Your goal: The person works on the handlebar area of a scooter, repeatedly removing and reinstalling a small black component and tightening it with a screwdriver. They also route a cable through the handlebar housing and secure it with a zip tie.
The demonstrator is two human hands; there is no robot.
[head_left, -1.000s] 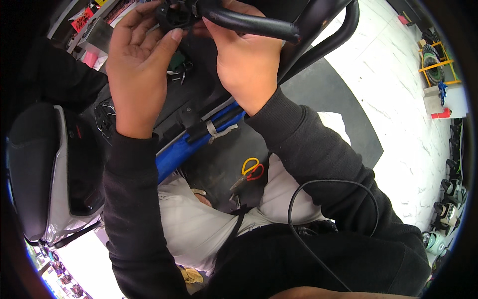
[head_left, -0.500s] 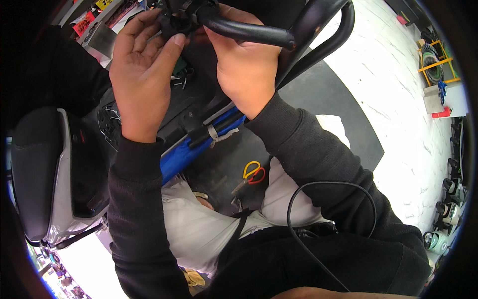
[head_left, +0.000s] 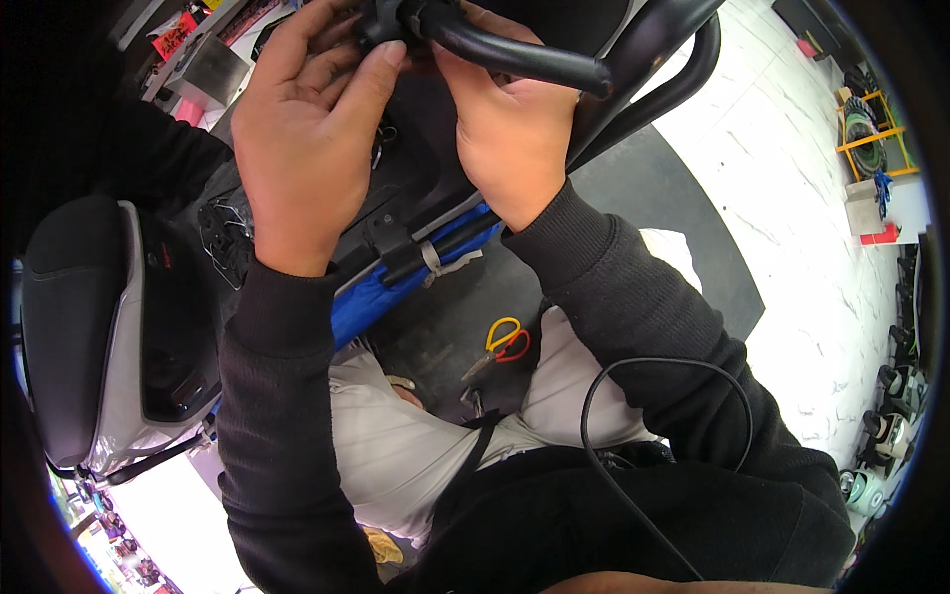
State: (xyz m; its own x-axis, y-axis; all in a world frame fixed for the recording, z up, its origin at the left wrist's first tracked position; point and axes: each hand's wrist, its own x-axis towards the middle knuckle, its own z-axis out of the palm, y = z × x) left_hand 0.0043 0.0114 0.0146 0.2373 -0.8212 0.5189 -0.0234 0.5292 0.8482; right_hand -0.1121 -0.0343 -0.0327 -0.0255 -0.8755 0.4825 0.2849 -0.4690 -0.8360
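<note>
My left hand (head_left: pixel 302 168) has its fingers curled around a small black fitting (head_left: pixel 381 25) at the top of the view, its thumb pressed to the lower side. My right hand (head_left: pixel 510 134) is closed beside it, beneath a bent black tube (head_left: pixel 534 59); its fingertips are hidden behind the tube and fitting, so what they grip is unclear. Below my wrists, a black pipe and a blue item (head_left: pixel 358 317) are bound with a pale strap (head_left: pixel 444 262). Scissors (head_left: pixel 500 346) with yellow and red handles lie on the dark mat (head_left: pixel 693 277) between my legs.
A seat (head_left: pixel 74 317) in black and grey is at left, beside dark cloth (head_left: pixel 129 148). A thicker curved black frame (head_left: pixel 633 59) rises on the right. Yellow racks (head_left: pixel 901 134) with tyres and various wheeled items line the right wall. A thin cable (head_left: pixel 678 361) loops over my right arm.
Both hands and the black tube have shifted slightly up and to the right since half a second ago. My left thumb now sits higher against the fitting.
</note>
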